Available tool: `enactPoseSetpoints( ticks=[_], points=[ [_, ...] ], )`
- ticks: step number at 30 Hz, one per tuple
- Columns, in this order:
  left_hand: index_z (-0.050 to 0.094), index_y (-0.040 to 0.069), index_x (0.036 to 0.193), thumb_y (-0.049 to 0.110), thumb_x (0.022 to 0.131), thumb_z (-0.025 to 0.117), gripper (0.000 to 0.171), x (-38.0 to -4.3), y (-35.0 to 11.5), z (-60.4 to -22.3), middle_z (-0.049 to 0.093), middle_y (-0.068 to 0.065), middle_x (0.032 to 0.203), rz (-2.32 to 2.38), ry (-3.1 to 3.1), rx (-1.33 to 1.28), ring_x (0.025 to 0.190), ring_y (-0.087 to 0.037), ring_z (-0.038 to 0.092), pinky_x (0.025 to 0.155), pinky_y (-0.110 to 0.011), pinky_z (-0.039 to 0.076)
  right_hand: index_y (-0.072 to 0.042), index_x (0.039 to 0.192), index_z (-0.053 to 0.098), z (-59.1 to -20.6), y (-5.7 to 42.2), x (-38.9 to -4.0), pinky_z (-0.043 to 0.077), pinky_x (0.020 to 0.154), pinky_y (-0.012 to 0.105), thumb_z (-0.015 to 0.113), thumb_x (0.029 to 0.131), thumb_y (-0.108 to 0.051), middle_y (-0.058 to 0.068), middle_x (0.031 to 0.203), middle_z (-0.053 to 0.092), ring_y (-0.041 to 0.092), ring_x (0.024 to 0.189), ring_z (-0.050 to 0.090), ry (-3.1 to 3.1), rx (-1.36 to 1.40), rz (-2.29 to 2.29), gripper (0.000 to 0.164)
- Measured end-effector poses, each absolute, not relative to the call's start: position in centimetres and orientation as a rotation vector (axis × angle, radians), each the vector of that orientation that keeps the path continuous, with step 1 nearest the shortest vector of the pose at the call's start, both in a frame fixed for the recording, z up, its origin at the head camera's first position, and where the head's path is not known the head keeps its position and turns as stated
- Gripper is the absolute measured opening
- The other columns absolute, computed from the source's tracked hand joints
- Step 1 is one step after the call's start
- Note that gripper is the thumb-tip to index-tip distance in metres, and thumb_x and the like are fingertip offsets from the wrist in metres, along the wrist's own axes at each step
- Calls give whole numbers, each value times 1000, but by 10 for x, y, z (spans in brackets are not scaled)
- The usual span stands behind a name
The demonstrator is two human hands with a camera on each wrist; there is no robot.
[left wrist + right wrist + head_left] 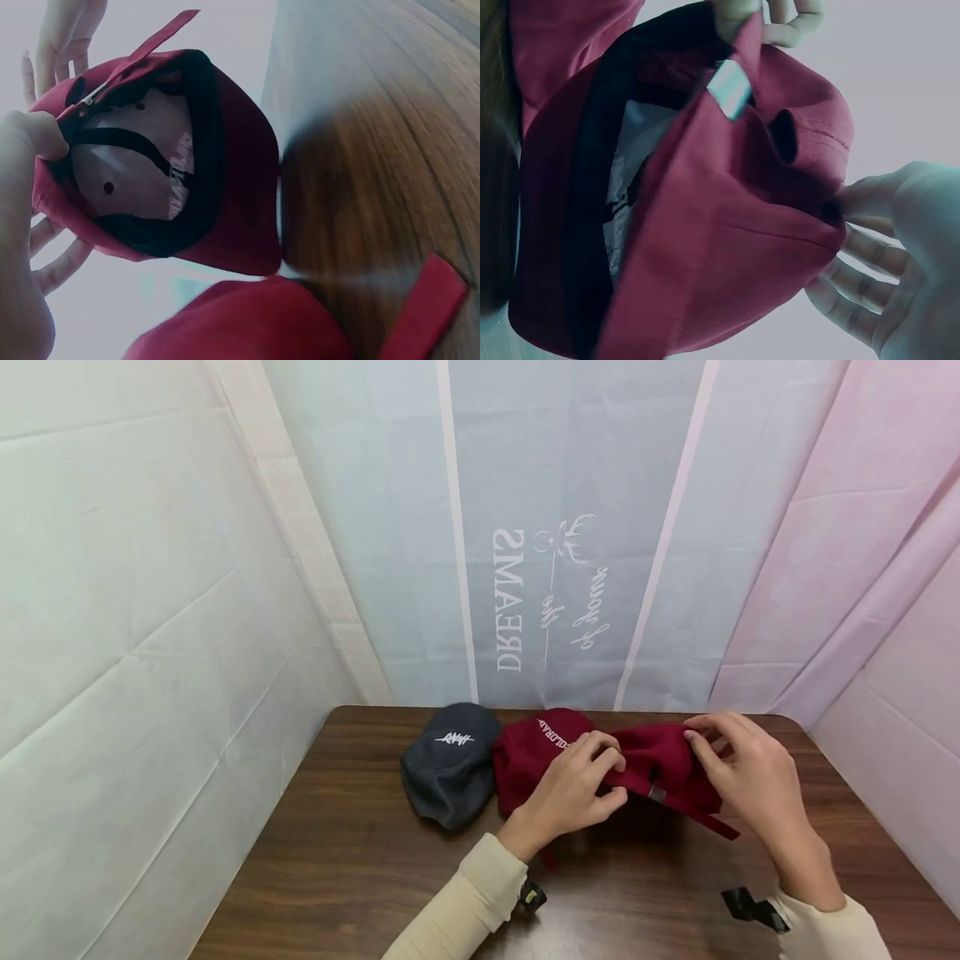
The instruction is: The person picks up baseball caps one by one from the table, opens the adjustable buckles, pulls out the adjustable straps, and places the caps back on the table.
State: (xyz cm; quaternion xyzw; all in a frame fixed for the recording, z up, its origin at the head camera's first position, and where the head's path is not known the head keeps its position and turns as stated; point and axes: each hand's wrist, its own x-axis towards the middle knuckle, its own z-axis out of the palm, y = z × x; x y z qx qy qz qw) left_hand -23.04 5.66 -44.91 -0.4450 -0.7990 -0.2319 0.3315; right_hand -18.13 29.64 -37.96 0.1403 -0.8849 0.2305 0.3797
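Both hands hold a dark red baseball cap (651, 760) over the right part of the table. The left hand (576, 783) grips the cap's rear edge, its thumb inside the opening in the left wrist view. At the crown, the right hand (750, 768) pinches the fabric between thumb and fingers. The cap's inside (131, 161), with a black band and pale lining, faces the left wrist camera. A metal buckle (729, 88) sits on the back strap, whose loose end sticks out. Left of it lies a second red cap (525, 756) with white lettering, partly behind the left hand.
A dark grey cap (450, 768) with white script lies left of the red ones, near the back edge of the brown wooden table (337, 860). Printed fabric (555, 460) hangs behind the table, with pale fabric walls at both sides.
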Motion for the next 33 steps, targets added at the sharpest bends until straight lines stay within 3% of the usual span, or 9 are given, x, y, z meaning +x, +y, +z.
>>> enactPoseSetpoints(
  ticks=[3,8,14,16,19,23,28,30,33],
  points=[
    [64,15,100,17,88,75,16,-229,57,-445,61,1,116,-676,-2077,-1142,102,-6,55,82,-11,49,-7,106,78,-381,294,-180,41,73,3,85,84,0,7,95,72,-12,80,52,-2210,377,605,25],
    [65,15,102,16,91,75,16,-226,57,-438,63,1,116,-774,-2058,-1092,106,-7,59,84,-9,51,1,106,76,-379,290,-179,34,85,-2,81,84,3,14,101,69,16,87,57,-2124,412,621,22],
    [66,13,105,15,92,75,16,-225,55,-429,67,0,115,-812,-2014,-1030,106,-9,64,90,-11,53,1,101,77,-379,286,-177,37,85,3,79,87,-2,14,97,69,19,87,55,-2038,494,666,15],
    [66,12,106,14,93,75,16,-224,54,-426,68,-1,115,-830,-2003,-1014,107,-10,65,94,-12,53,0,98,77,-381,283,-177,37,84,4,78,92,-14,13,96,71,21,89,56,-2007,539,683,15],
    [67,12,106,13,94,75,15,-224,53,-423,69,-2,116,-867,-1999,-997,109,-11,67,100,-12,52,-1,95,76,-383,279,-176,36,91,4,71,101,-39,13,95,72,25,93,59,-1982,590,682,39],
    [67,10,106,11,94,74,14,-223,51,-420,70,-3,116,-896,-1992,-976,110,-12,69,102,-14,52,-2,92,75,-388,271,-173,33,98,2,64,99,-63,13,95,72,29,94,62,-1979,614,632,62],
    [67,9,107,8,94,74,14,-224,46,-417,72,-4,110,-915,-1976,-953,107,-14,71,102,-16,54,-7,96,76,-393,263,-170,48,81,20,61,95,-73,10,100,72,28,94,64,-2038,617,512,68],
    [68,9,107,7,95,74,14,-224,45,-416,73,-4,109,-929,-1971,-943,106,-14,71,101,-16,54,-8,99,76,-395,262,-170,48,74,33,58,97,-71,9,102,72,27,93,63,-2058,623,472,65],
    [68,9,108,7,96,74,14,-224,42,-416,74,-3,108,-947,-1971,-931,103,-13,71,100,-16,54,-7,100,76,-398,262,-171,47,71,36,56,100,-59,8,101,72,26,91,62,-2061,637,450,56]
  ],
)
